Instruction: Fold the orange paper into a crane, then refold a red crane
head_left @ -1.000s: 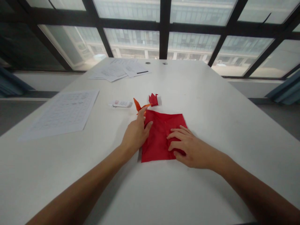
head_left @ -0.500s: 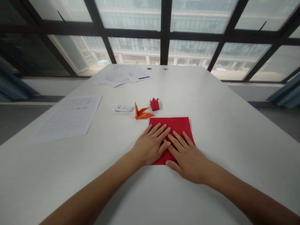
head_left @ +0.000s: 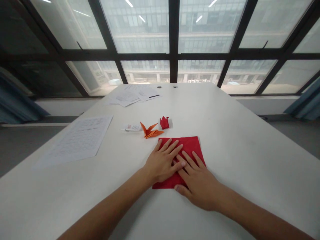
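Note:
A square sheet of red paper (head_left: 191, 143) lies flat on the white table, partly covered by both hands. My left hand (head_left: 163, 161) rests palm down on its left part, fingers spread and pointing away. My right hand (head_left: 198, 181) lies flat over the right part, its fingertips close to the left thumb, which overlaps them. Just beyond the sheet sit an orange folded paper crane (head_left: 151, 132) and a smaller red paper crane (head_left: 164, 123). Left of the orange crane is a white tube (head_left: 132, 128) with small print on it.
A printed sheet (head_left: 80, 140) lies on the left side of the table (head_left: 237, 160). Several overlapping papers (head_left: 132, 95) are at the far left end, near two round holes in the tabletop. Large windows and blue curtains (head_left: 20, 96) stand beyond the table.
The camera has tilted up, so everything sits lower in view. Both hands stay flat on the red paper, having shifted slightly on it; more of its lower left corner shows.

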A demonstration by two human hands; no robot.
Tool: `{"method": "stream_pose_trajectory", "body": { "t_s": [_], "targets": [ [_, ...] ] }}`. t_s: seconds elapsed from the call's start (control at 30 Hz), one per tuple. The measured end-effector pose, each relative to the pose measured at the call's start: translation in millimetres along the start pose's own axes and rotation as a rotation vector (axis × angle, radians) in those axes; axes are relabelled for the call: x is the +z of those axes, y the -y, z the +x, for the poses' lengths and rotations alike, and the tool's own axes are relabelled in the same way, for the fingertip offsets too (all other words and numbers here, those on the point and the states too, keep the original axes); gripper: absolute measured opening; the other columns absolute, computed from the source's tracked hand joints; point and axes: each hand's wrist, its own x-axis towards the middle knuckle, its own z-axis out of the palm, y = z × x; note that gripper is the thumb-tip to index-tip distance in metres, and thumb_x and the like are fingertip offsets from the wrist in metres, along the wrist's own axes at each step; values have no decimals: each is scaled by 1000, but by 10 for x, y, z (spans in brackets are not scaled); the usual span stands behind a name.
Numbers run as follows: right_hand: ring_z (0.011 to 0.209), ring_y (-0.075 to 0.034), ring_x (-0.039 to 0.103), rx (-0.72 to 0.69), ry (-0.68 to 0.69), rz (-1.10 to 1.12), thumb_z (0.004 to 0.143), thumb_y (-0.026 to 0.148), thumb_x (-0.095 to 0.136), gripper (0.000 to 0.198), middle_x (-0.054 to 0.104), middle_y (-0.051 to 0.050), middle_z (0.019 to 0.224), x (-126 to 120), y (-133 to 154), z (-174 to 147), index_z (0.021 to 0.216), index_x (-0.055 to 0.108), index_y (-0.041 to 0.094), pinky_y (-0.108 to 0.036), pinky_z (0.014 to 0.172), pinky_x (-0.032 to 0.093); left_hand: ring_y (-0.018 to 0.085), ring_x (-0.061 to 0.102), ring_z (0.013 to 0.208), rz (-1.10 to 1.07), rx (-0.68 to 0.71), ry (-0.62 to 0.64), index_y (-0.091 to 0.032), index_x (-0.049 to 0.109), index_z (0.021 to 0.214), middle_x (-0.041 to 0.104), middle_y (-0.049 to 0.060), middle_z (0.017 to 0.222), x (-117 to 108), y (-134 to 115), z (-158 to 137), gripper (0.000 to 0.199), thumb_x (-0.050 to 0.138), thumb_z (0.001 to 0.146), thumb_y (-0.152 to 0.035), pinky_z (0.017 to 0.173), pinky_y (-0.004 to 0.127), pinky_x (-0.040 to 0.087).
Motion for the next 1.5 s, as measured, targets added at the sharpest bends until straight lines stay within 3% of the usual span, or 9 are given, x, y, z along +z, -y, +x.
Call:
{"method": "stream_pose_trajectory", "body": {
  "t_s": [0.73, 0.83, 0.97, 1.07, 1.13, 1.2, 1.27, 1.33, 1.5],
  "targets": [
    [158, -32, 18, -52, -34, 78, 105, 63, 32, 69, 23, -7, 170, -47, 30, -3, 162, 30, 25, -60, 128, 5, 27, 22, 158, 143, -37, 132, -34, 15, 164, 21, 3, 171, -217, 482, -633, 67, 34, 105, -59, 128, 52, 16],
    [158, -34, 18, -60, -29, 103, 103, 66, 33, 71, 24, -7, 171, -29, 68, -10, 163, 29, 27, -64, 126, 1, 28, 26, 157, 186, 2, 90, -32, 24, 163, 27, 4, 170, -293, 444, -694, 65, 37, 105, -58, 127, 52, 19],
    [157, -36, 19, -41, -37, 120, 102, 65, 38, 70, 28, -7, 170, -15, 103, -16, 162, 32, 28, -68, 124, 1, 28, 42, 148, 277, 54, -77, -24, 54, 147, 51, 7, 158, -435, 293, -532, 48, 44, 105, -46, 125, 48, 27],
    [155, -36, 25, -14, -59, 118, 102, 62, 43, 66, 35, -6, 168, -34, 111, -7, 159, 39, 29, -70, 124, 4, 28, 46, 144, 334, 87, -186, -28, 57, 142, 56, 6, 152, -547, 310, -280, 39, 50, 104, -34, 123, 49, 29],
    [154, -35, 29, 5, -75, 124, 102, 59, 44, 61, 40, -5, 165, -57, 113, 2, 156, 44, 31, -69, 124, 6, 32, 43, 145, 416, -63, -301, -28, 49, 149, 48, 10, 159, -602, 435, -115, 51, 58, 98, -25, 120, 54, 31],
    [152, -33, 32, 17, -88, 135, 103, 57, 43, 56, 45, -4, 163, -77, 111, 10, 153, 48, 32, -67, 124, 8, 39, 46, 140, 458, -281, -363, -23, 41, 154, 41, 16, 162, -622, 610, 13, 67, 67, 93, -33, 108, 54, 43],
    [151, -32, 34, 19, -97, 143, 104, 56, 44, 53, 47, -3, 161, -85, 102, 14, 151, 50, 33, -66, 124, 8, 37, 62, 118, 450, -310, -343, -20, 46, 150, 57, 19, 145, -604, 769, 93, 61, 66, 94, -31, 92, 50, 52],
    [150, -32, 34, 14, -103, 140, 104, 54, 45, 51, 48, -3, 160, -82, 89, 13, 150, 50, 34, -66, 124, 8, 30, 67, 104, 444, -267, -308, -24, 58, 138, 68, 12, 127, -569, 867, 131, 43, 62, 95, -23, 85, 42, 54],
    [151, -33, 34, 2, -95, 122, 103, 52, 47, 52, 45, -4, 162, -78, 65, 4, 152, 48, 35, -67, 123, 9, 27, 62, 107, 472, -185, -315, -24, 65, 126, 68, 11, 117, -643, 962, 160, 34, 50, 98, -12, 92, 39, 51]
  ]
}}
